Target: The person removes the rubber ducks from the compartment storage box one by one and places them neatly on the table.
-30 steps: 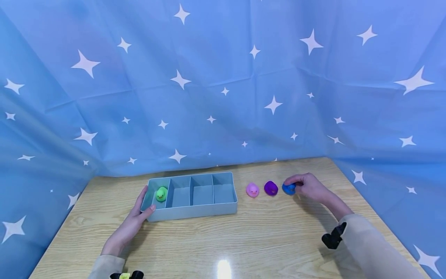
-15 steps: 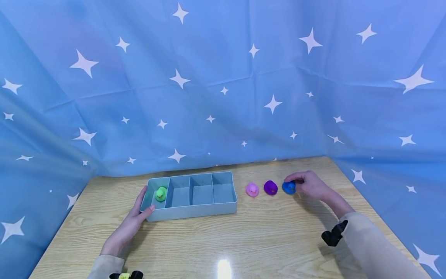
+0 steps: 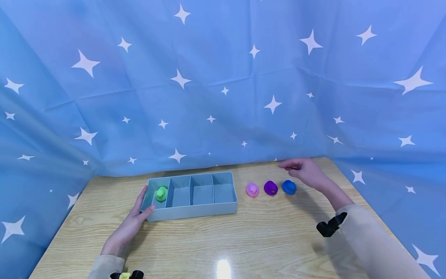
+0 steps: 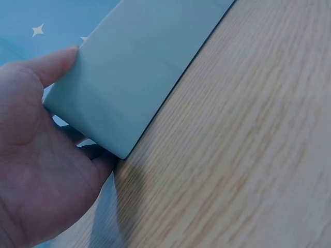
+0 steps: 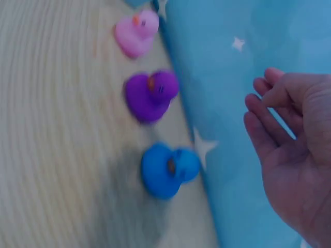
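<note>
At the left end of a blue-grey divided box [image 3: 191, 211], my left hand [image 3: 130, 224] holds on, thumb at the front rim and fingers along the end wall. The left wrist view shows the same thumb [image 4: 59, 64] against the box's corner. In the leftmost compartment sits a green rubber duck [image 3: 161, 194]. My right hand [image 3: 310, 174] is raised over the table with loosely bent fingers, holding nothing. Nearest to it, a blue rubber duck [image 3: 289, 187] stands on the table, beside a purple rubber duck [image 3: 270, 188] and a pink rubber duck [image 3: 252, 190].
Blue cloth with white stars [image 3: 223, 131] hangs behind and along the sides of the wooden table [image 3: 244, 240]. The row of ducks stands right of the box, near the table's back edge.
My right hand has let go of the blue duck and lifted up and back from it. The blue duck stays at the row's right end; the left hand and box have not moved.
</note>
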A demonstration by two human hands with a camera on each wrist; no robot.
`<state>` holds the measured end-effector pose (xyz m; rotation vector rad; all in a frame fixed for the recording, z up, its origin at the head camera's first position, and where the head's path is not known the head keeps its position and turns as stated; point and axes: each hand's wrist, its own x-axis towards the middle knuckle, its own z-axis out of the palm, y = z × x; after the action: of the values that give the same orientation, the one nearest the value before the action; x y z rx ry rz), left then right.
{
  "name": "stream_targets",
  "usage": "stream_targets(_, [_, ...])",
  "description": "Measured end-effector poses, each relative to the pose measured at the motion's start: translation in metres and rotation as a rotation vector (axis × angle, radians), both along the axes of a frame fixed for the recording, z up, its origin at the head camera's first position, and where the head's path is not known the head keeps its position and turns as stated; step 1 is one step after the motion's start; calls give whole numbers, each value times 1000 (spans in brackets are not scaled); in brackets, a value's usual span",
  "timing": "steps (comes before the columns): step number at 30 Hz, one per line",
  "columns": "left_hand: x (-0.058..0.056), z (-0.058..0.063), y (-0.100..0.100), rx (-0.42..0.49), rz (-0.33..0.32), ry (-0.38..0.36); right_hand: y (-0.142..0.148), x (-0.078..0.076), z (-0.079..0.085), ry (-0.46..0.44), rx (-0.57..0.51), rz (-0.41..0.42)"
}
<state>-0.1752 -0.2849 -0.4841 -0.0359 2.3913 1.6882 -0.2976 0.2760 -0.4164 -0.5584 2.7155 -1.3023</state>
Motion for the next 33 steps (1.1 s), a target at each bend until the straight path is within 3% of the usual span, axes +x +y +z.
stream_targets(9, [-2,-2,1,18,-5,12,-52,0,16,-61,-95,138])
stream_targets(24, [-1,-3,-2,38,0,13,-138,-4,31,-67,-120,268])
stream_targets(33, [-3,-4,-4,36,0,-16,-191,-12,30,-17,-155,376])
